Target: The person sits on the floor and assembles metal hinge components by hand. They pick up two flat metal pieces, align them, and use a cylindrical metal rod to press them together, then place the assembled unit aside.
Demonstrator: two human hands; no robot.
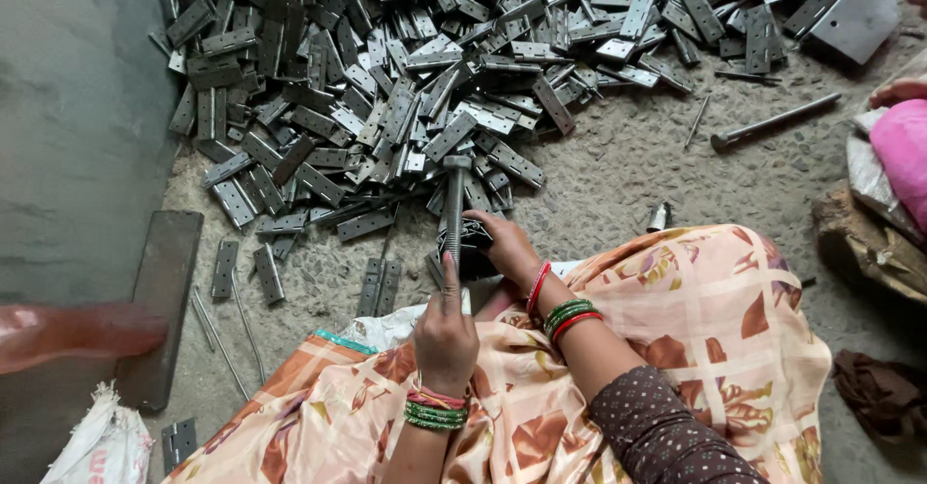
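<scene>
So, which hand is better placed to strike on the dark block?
Probably the left hand: it grips the hammer, whose head stands just beyond the block. The right hand rests on the block and holds no tool.

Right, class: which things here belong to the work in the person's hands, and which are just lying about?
In use:
left hand gripping hammer
right hand on dark block
hinge pile

Lying about:
long rod
flat bar
white sack
pink cloth
</scene>
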